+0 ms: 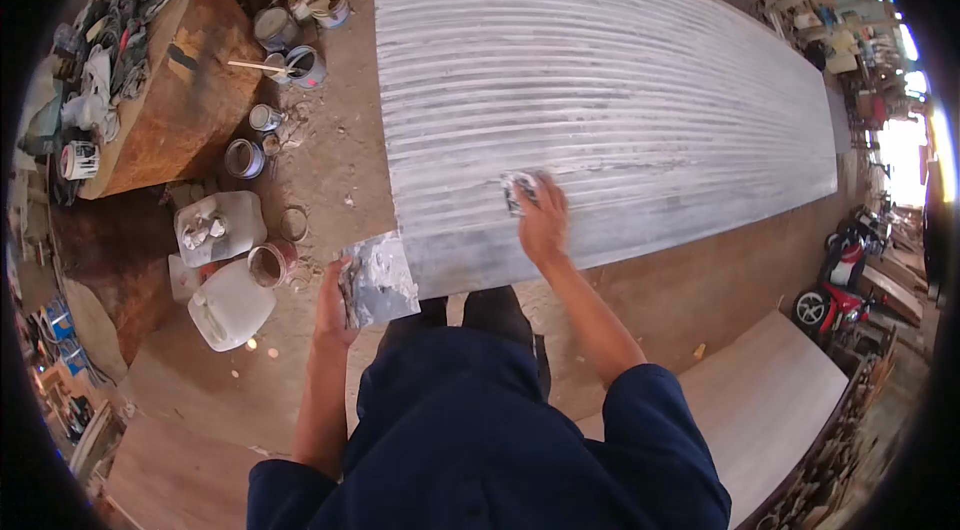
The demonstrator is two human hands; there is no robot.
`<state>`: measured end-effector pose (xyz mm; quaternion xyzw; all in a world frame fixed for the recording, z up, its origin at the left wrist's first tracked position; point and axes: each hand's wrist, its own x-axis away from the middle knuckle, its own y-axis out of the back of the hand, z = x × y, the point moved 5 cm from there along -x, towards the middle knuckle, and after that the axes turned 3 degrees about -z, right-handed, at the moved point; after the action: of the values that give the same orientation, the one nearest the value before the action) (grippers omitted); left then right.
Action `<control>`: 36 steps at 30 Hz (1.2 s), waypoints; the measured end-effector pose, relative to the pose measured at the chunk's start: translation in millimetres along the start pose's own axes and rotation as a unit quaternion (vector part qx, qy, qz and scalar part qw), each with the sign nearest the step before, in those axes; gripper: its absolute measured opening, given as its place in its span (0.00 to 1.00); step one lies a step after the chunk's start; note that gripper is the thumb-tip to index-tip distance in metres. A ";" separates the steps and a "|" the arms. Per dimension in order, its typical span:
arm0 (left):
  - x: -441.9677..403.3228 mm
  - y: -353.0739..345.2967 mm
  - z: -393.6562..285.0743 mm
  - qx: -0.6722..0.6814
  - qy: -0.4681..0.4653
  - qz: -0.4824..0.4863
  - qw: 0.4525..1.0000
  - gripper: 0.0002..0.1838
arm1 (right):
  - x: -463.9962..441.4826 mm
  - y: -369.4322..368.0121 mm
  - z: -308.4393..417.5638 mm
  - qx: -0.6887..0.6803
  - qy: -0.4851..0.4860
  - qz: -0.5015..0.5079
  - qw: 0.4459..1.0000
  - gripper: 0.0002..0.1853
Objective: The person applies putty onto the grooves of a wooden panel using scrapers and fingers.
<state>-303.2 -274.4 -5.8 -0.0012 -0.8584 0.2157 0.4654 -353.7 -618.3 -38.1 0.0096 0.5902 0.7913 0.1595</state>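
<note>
My right hand (545, 225) is closed on a small putty-smeared scraper (519, 192), which rests against the ridged surface of a long panel (580, 60). White and grey streaks cover this panel along its grooves. At the panel's near left corner, my left hand (335, 298) grips the edge of a flat square metal sheet (382, 278). White paste is smeared over the sheet's upper right part. The fingers of my left hand are partly hidden beneath the sheet.
Paint cans (305, 67) and smaller tins stand on the floor at left, near cut plastic jugs (232, 305). A large wooden block (190, 80) is beyond them. At right are a red motorcycle (845, 295) and a flat board (750, 400).
</note>
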 end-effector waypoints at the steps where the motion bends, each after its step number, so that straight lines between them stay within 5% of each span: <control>1: -1.2 0.0 0.9 -0.007 0.007 0.015 1.000 0.18 | 6.4 -4.6 8.0 -0.018 0.008 0.004 1.000 0.27; 6: -7.9 -37.7 -12.6 -0.024 -0.013 0.007 1.000 0.18 | 16.3 42.3 -17.3 -0.010 -0.023 0.002 1.000 0.25; 8: -26.2 -33.1 -7.4 -0.026 0.005 0.016 1.000 0.18 | 15.8 66.4 -98.9 0.085 -0.100 -0.090 0.987 0.23; 9: -36.3 -30.0 -0.7 -0.024 0.006 0.021 0.999 0.18 | 6.7 90.5 -157.0 0.111 -0.232 0.015 0.966 0.22; 11: -34.1 -53.9 2.6 -0.040 0.004 0.030 0.999 0.18 | 2.5 119.6 -270.8 0.198 -0.246 -0.140 0.938 0.21; 15: -39.0 -97.0 -0.5 -0.081 0.020 0.037 0.996 0.18 | -17.3 160.6 -412.3 0.154 -0.422 -0.100 0.888 0.21; 17: -42.6 -118.7 1.1 -0.088 0.036 0.048 0.994 0.18 | -14.1 156.6 -436.9 0.095 -0.514 0.011 0.852 0.22; 20: -50.2 -125.1 -4.4 -0.104 0.036 0.056 0.992 0.18 | -19.9 144.2 -401.0 0.091 -0.413 0.005 0.906 0.22; 28: -67.3 -141.6 -17.8 -0.120 0.074 0.137 0.980 0.20 | -29.9 89.6 -243.7 0.048 -0.404 0.040 0.913 0.20; 36: -64.0 -52.9 -88.7 -0.147 0.060 0.144 0.977 0.20 | -49.4 33.7 -51.6 0.006 -0.366 0.097 0.926 0.21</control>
<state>-185.5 -302.7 4.8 -0.2059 -0.8421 0.1513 0.4749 -325.4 -687.9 -13.7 0.3565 0.4919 0.7408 0.2867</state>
